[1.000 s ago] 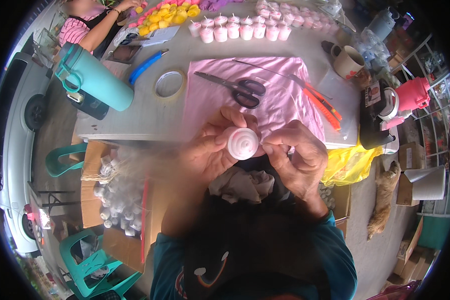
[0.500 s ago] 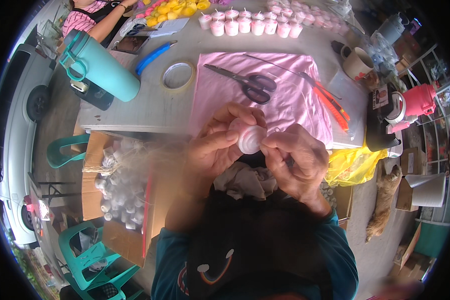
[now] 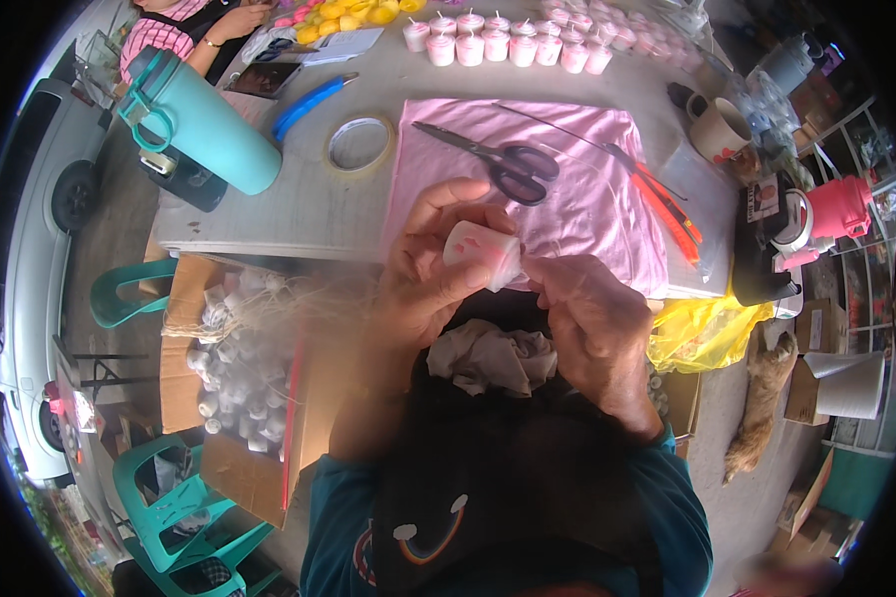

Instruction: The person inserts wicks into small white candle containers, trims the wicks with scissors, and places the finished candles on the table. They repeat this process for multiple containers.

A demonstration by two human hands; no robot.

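Note:
My left hand (image 3: 420, 267) is closed around a small white-and-pink candle (image 3: 478, 249), its side with pink marks showing. The candle is tilted above the near edge of a pink cloth (image 3: 592, 234). Against its right end, my right hand (image 3: 595, 316) is closed in a pinch; what lies between those fingertips, if anything, is too small to make out. Black-handled scissors (image 3: 520, 175) lie on the cloth beyond my hands. To their right are an orange-handled cutter (image 3: 665, 211) and a thin metal rod (image 3: 553, 126).
Rows of pink candles (image 3: 496, 46) stand at the back. A tape roll (image 3: 333, 149), blue cutter (image 3: 307, 105), teal bottle (image 3: 214, 129) and mug (image 3: 719, 131) share the table. A cardboard box (image 3: 177, 383) of white pieces sits left; a furry animal (image 3: 757, 413) lies right. Another person's arm (image 3: 209, 45) reaches in.
My left hand has turned the candle from its swirled top to its pink-marked side. My right hand has stayed near its right end, fingers still pinched.

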